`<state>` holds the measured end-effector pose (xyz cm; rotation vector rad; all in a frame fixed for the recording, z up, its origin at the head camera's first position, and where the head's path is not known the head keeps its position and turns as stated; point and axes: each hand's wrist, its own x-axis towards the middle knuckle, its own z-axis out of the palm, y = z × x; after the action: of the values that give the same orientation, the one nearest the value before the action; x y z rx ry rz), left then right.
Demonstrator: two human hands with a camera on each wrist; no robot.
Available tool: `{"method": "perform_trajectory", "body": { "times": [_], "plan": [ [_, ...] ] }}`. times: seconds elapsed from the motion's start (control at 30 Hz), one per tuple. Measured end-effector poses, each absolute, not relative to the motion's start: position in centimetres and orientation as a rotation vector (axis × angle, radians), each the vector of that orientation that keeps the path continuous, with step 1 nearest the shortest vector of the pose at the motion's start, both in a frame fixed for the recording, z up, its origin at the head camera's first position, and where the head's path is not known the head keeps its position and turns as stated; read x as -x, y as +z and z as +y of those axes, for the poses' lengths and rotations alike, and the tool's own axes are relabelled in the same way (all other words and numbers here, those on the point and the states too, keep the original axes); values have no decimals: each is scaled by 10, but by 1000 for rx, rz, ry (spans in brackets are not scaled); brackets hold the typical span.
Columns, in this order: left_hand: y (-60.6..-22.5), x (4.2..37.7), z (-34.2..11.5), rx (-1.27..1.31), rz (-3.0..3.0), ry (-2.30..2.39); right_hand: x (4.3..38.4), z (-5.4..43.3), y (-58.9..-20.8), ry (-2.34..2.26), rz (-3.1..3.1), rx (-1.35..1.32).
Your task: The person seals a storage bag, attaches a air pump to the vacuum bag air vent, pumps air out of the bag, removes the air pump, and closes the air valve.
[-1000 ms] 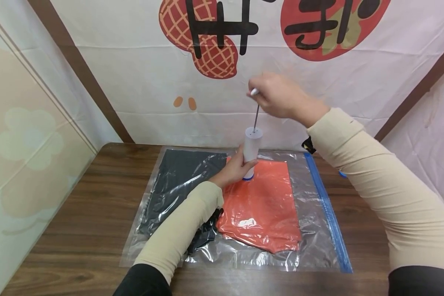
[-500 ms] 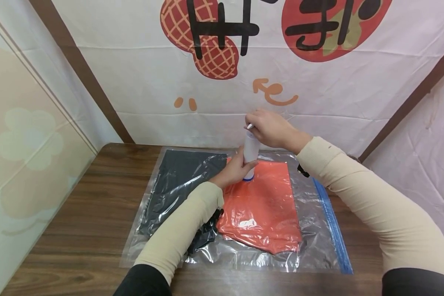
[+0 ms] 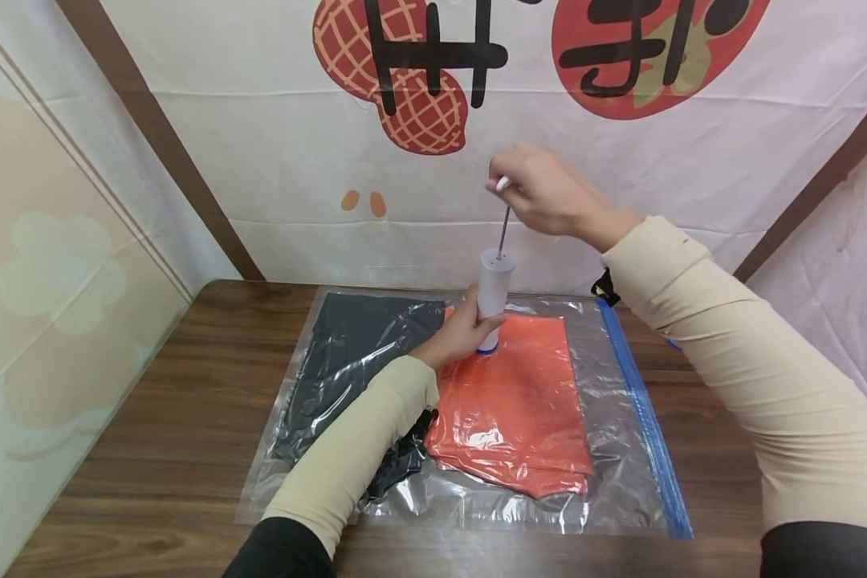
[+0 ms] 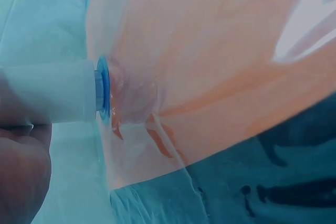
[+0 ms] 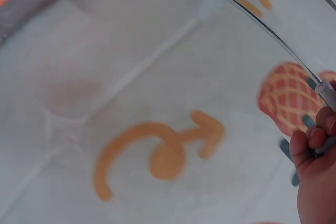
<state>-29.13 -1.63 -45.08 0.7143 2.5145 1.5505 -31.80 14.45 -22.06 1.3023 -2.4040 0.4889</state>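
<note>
A white hand pump stands nearly upright on a clear vacuum storage bag, its base on the bag's blue valve. My left hand grips the pump's barrel low down. Above it, my right hand holds the white handle, fingers curled round it in the right wrist view. The thin metal rod is drawn well out of the barrel. Inside the bag, folded orange cloth lies to the right of folded black cloth, which my left forearm partly covers.
The bag's blue zip edge runs along its right side on the brown wooden table. Right behind the table hangs a white printed cloth. A small blue thing shows beside my right sleeve.
My right hand pushed the handle down to the barrel's top by half a second ago, and has since pulled it back up. The left hand and the pump's barrel stay in place.
</note>
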Motion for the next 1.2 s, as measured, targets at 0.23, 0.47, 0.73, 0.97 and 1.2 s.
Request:
{"method": "perform_trajectory", "body": {
  "times": [0.23,0.47,0.73,0.97,1.2],
  "plan": [
    [-450,290,-15,-683,2508,1542,308,145,-173,459,-2338,-1203],
    [-452,290,-16,-687,2513,1535,299,147,-152,418,-2358,-1113],
    [-449,291,-17,-712,2519,1547,309,138,-175,312,-2451,-1197],
    [-451,292,-18,-689,2485,1594,317,134,-231,208,-2639,-1283],
    [-453,294,-18,-787,2469,1573,315,141,-279,228,-2697,-1330]
  ]
}}
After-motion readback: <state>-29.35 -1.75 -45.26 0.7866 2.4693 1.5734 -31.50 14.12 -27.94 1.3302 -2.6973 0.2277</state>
